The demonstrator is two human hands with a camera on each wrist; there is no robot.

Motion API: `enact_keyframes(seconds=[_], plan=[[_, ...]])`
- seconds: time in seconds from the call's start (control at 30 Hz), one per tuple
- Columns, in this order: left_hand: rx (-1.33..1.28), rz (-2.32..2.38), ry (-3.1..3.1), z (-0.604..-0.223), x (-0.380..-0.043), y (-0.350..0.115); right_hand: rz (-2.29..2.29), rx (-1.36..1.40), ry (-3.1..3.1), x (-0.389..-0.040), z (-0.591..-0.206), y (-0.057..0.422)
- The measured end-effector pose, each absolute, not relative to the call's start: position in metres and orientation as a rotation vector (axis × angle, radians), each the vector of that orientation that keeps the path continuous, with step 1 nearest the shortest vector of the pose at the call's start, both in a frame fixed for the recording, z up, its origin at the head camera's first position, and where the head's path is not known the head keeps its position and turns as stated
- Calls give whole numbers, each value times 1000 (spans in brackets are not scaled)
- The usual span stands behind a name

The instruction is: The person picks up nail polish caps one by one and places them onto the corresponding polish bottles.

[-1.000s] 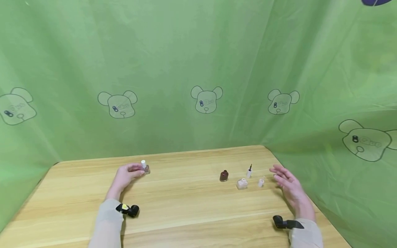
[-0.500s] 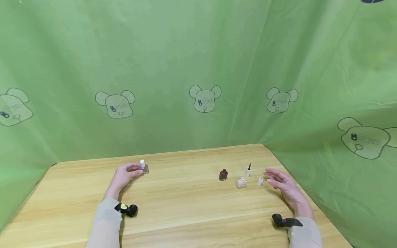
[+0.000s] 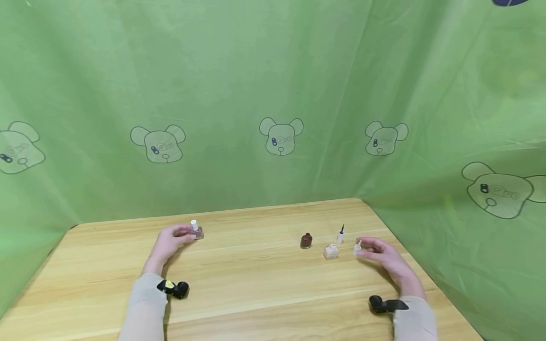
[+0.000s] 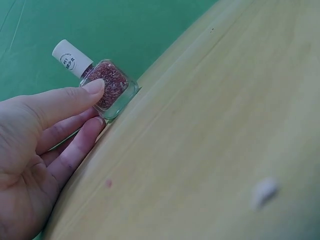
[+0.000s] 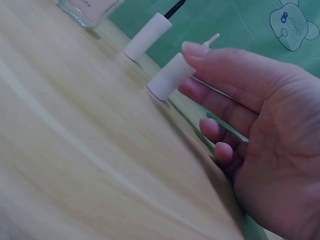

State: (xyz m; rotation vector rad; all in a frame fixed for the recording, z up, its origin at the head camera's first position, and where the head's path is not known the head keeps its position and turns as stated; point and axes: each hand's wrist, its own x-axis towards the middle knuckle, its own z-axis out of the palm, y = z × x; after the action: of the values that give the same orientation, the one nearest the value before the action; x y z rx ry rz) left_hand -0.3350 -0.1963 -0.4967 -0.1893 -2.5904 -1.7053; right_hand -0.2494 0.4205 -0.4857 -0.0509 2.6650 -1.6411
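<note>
My left hand [image 3: 168, 242] pinches a capped nail polish bottle [image 4: 115, 85] that stands at the table's far left. It is clear glass with dark reddish glitter inside and a white cap [image 4: 71, 57]; the thumb lies on the front, fingers behind. On the right side, my right hand [image 3: 389, 261] has thumb and index finger around the upper part of a white nail polish cap [image 5: 169, 79]. This cap stands on its top, its pale brush [image 5: 214, 39] pointing up, partly hidden by the thumb. The other fingers of that hand curl loosely.
Another white cap [image 3: 340, 237] stands behind, its dark brush upward. An open pale nail polish bottle [image 3: 331, 252] and an open dark red bottle [image 3: 305, 241] stand left of the caps. A green curtain [image 3: 222, 94] borders the wooden table [image 3: 256, 284].
My right hand has moved left to the white cap with the pale brush and closed its thumb and index finger on it. My left hand stays at the glitter bottle.
</note>
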Motion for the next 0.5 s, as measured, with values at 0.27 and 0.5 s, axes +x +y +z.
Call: enact_keyframes(seconds=[0.27,0.5], plan=[[-95,-1805,-2525,-498,-329,-197,-1551,-27,2720,-250,-481,415],[-6,-1968,-2284,-493,-322,-194,-1524,-5,2734,-251,-483,412]])
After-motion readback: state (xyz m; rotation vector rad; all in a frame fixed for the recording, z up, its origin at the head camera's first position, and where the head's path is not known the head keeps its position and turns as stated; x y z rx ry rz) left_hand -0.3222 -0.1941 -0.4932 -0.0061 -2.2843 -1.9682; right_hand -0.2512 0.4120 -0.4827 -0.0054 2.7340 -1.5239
